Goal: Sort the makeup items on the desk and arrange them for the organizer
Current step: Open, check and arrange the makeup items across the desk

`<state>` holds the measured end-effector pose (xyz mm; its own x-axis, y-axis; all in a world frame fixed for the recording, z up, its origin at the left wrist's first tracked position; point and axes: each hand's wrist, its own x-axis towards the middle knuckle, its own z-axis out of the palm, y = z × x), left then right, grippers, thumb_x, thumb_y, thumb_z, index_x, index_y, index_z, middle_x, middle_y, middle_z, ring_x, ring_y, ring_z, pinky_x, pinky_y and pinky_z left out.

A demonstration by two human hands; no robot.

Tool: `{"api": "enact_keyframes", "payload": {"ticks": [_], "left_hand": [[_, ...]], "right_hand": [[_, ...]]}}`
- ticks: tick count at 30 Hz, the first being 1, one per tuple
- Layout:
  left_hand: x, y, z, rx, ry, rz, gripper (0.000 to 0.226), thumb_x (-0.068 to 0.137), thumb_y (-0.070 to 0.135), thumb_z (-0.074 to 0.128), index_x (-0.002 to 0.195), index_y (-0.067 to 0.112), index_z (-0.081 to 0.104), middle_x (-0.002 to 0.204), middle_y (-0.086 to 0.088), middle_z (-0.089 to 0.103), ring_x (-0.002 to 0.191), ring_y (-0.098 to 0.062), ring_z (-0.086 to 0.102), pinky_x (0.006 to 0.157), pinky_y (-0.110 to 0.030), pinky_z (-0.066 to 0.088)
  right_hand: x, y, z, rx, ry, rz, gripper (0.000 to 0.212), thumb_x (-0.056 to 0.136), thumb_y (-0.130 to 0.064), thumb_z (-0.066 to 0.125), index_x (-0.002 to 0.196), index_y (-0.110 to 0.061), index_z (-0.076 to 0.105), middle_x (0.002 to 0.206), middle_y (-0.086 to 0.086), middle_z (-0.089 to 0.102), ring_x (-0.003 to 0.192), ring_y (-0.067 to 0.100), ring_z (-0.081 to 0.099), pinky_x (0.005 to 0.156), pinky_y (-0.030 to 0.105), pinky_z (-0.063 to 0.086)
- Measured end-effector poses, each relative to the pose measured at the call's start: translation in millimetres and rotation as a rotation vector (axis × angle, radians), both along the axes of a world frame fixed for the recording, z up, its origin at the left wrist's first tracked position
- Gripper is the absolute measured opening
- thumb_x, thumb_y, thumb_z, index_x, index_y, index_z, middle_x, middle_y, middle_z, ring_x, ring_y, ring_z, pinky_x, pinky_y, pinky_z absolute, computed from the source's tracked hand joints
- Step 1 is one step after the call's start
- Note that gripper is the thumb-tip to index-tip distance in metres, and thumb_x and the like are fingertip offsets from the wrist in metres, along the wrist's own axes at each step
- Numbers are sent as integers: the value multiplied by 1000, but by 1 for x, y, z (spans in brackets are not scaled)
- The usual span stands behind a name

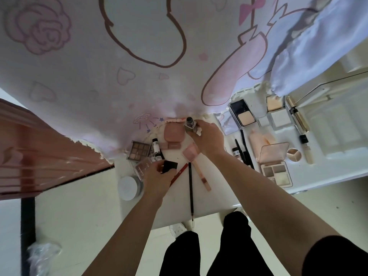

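Pinching one black case (169, 166), the left hand (157, 177) sits beside two eyeshadow palettes (139, 152). Right hand (207, 137) curls round one dark-capped bottle (189, 123), one pink compact (172, 132) just left of it.

No word, brand or number can be read anywhere in this view. A few makeup items on the desk carry lettering that is too small and blurred to make out:

- The white tube (157, 149) left of centre has black print on its side.
- The dark-red palette (141, 166) just near of the tube has pale script across its lid.
- The small pink case (173, 145) right of the tube has a tiny dark word on its front.
- The small bottle (236, 152) further right, beside the black pencils, has dark marks on a pale label.
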<state>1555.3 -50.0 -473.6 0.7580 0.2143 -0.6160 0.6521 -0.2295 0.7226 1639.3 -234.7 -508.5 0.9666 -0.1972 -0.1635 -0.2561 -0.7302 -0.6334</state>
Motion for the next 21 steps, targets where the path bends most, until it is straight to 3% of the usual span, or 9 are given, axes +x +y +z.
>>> {"api": "enact_keyframes", "payload": {"ticks": [2,4,6,9,14,17,19,21], "left_hand": [[4,-3,-3,25,-13,-23,27,80,17,77,105,25,67,103,0,71,97,-19,68,87,-38,57],[7,-8,-5,105,-44,-69,30,80,23,79,108,23,68,100,7,70,95,-12,66,82,-30,55],[9,-16,-7,139,-72,-89,35,78,28,82,109,22,68,99,10,70,92,-8,65,80,-27,53],[16,-32,-12,136,-89,-101,42,76,33,82,112,21,66,102,9,70,95,-11,66,88,-36,55],[31,-57,-15,289,-201,-416,35,80,26,76,107,24,54,103,6,58,94,-14,56,75,-27,38],[40,-63,-23,332,-253,-635,41,80,28,73,116,23,54,108,8,56,102,-15,54,79,-32,45],[44,-65,-25,326,-223,-687,39,81,28,73,115,22,55,107,7,57,102,-17,55,82,-35,48],[45,-65,-25,322,-204,-724,35,79,28,73,109,24,55,104,3,59,95,-18,58,76,-33,49]], "right_hand": [[1,1,-1,-20,16,5,33,92,-51,63,117,-28,64,101,-8,70,99,19,56,76,36,51],[-2,-2,1,9,35,4,33,90,-43,67,119,-27,63,107,-8,68,99,18,58,76,32,48],[-12,-7,8,97,29,-28,35,90,-36,69,123,-25,62,110,-9,64,88,12,61,78,28,48],[-44,-15,20,198,24,-14,23,96,-27,62,118,-19,66,105,-6,67,77,4,61,84,25,51],[-101,-32,9,208,253,37,26,95,-20,58,118,-22,69,105,-2,71,83,10,66,87,26,51],[-121,-31,-1,177,344,141,32,93,-19,57,124,-22,66,106,-2,67,89,13,64,90,28,50],[-128,-30,-6,193,355,95,33,91,-19,58,123,-21,66,101,-2,63,87,12,60,90,27,48],[-131,-28,-11,207,355,36,32,90,-18,58,121,-20,67,98,-3,61,84,10,58,84,22,45]]}}
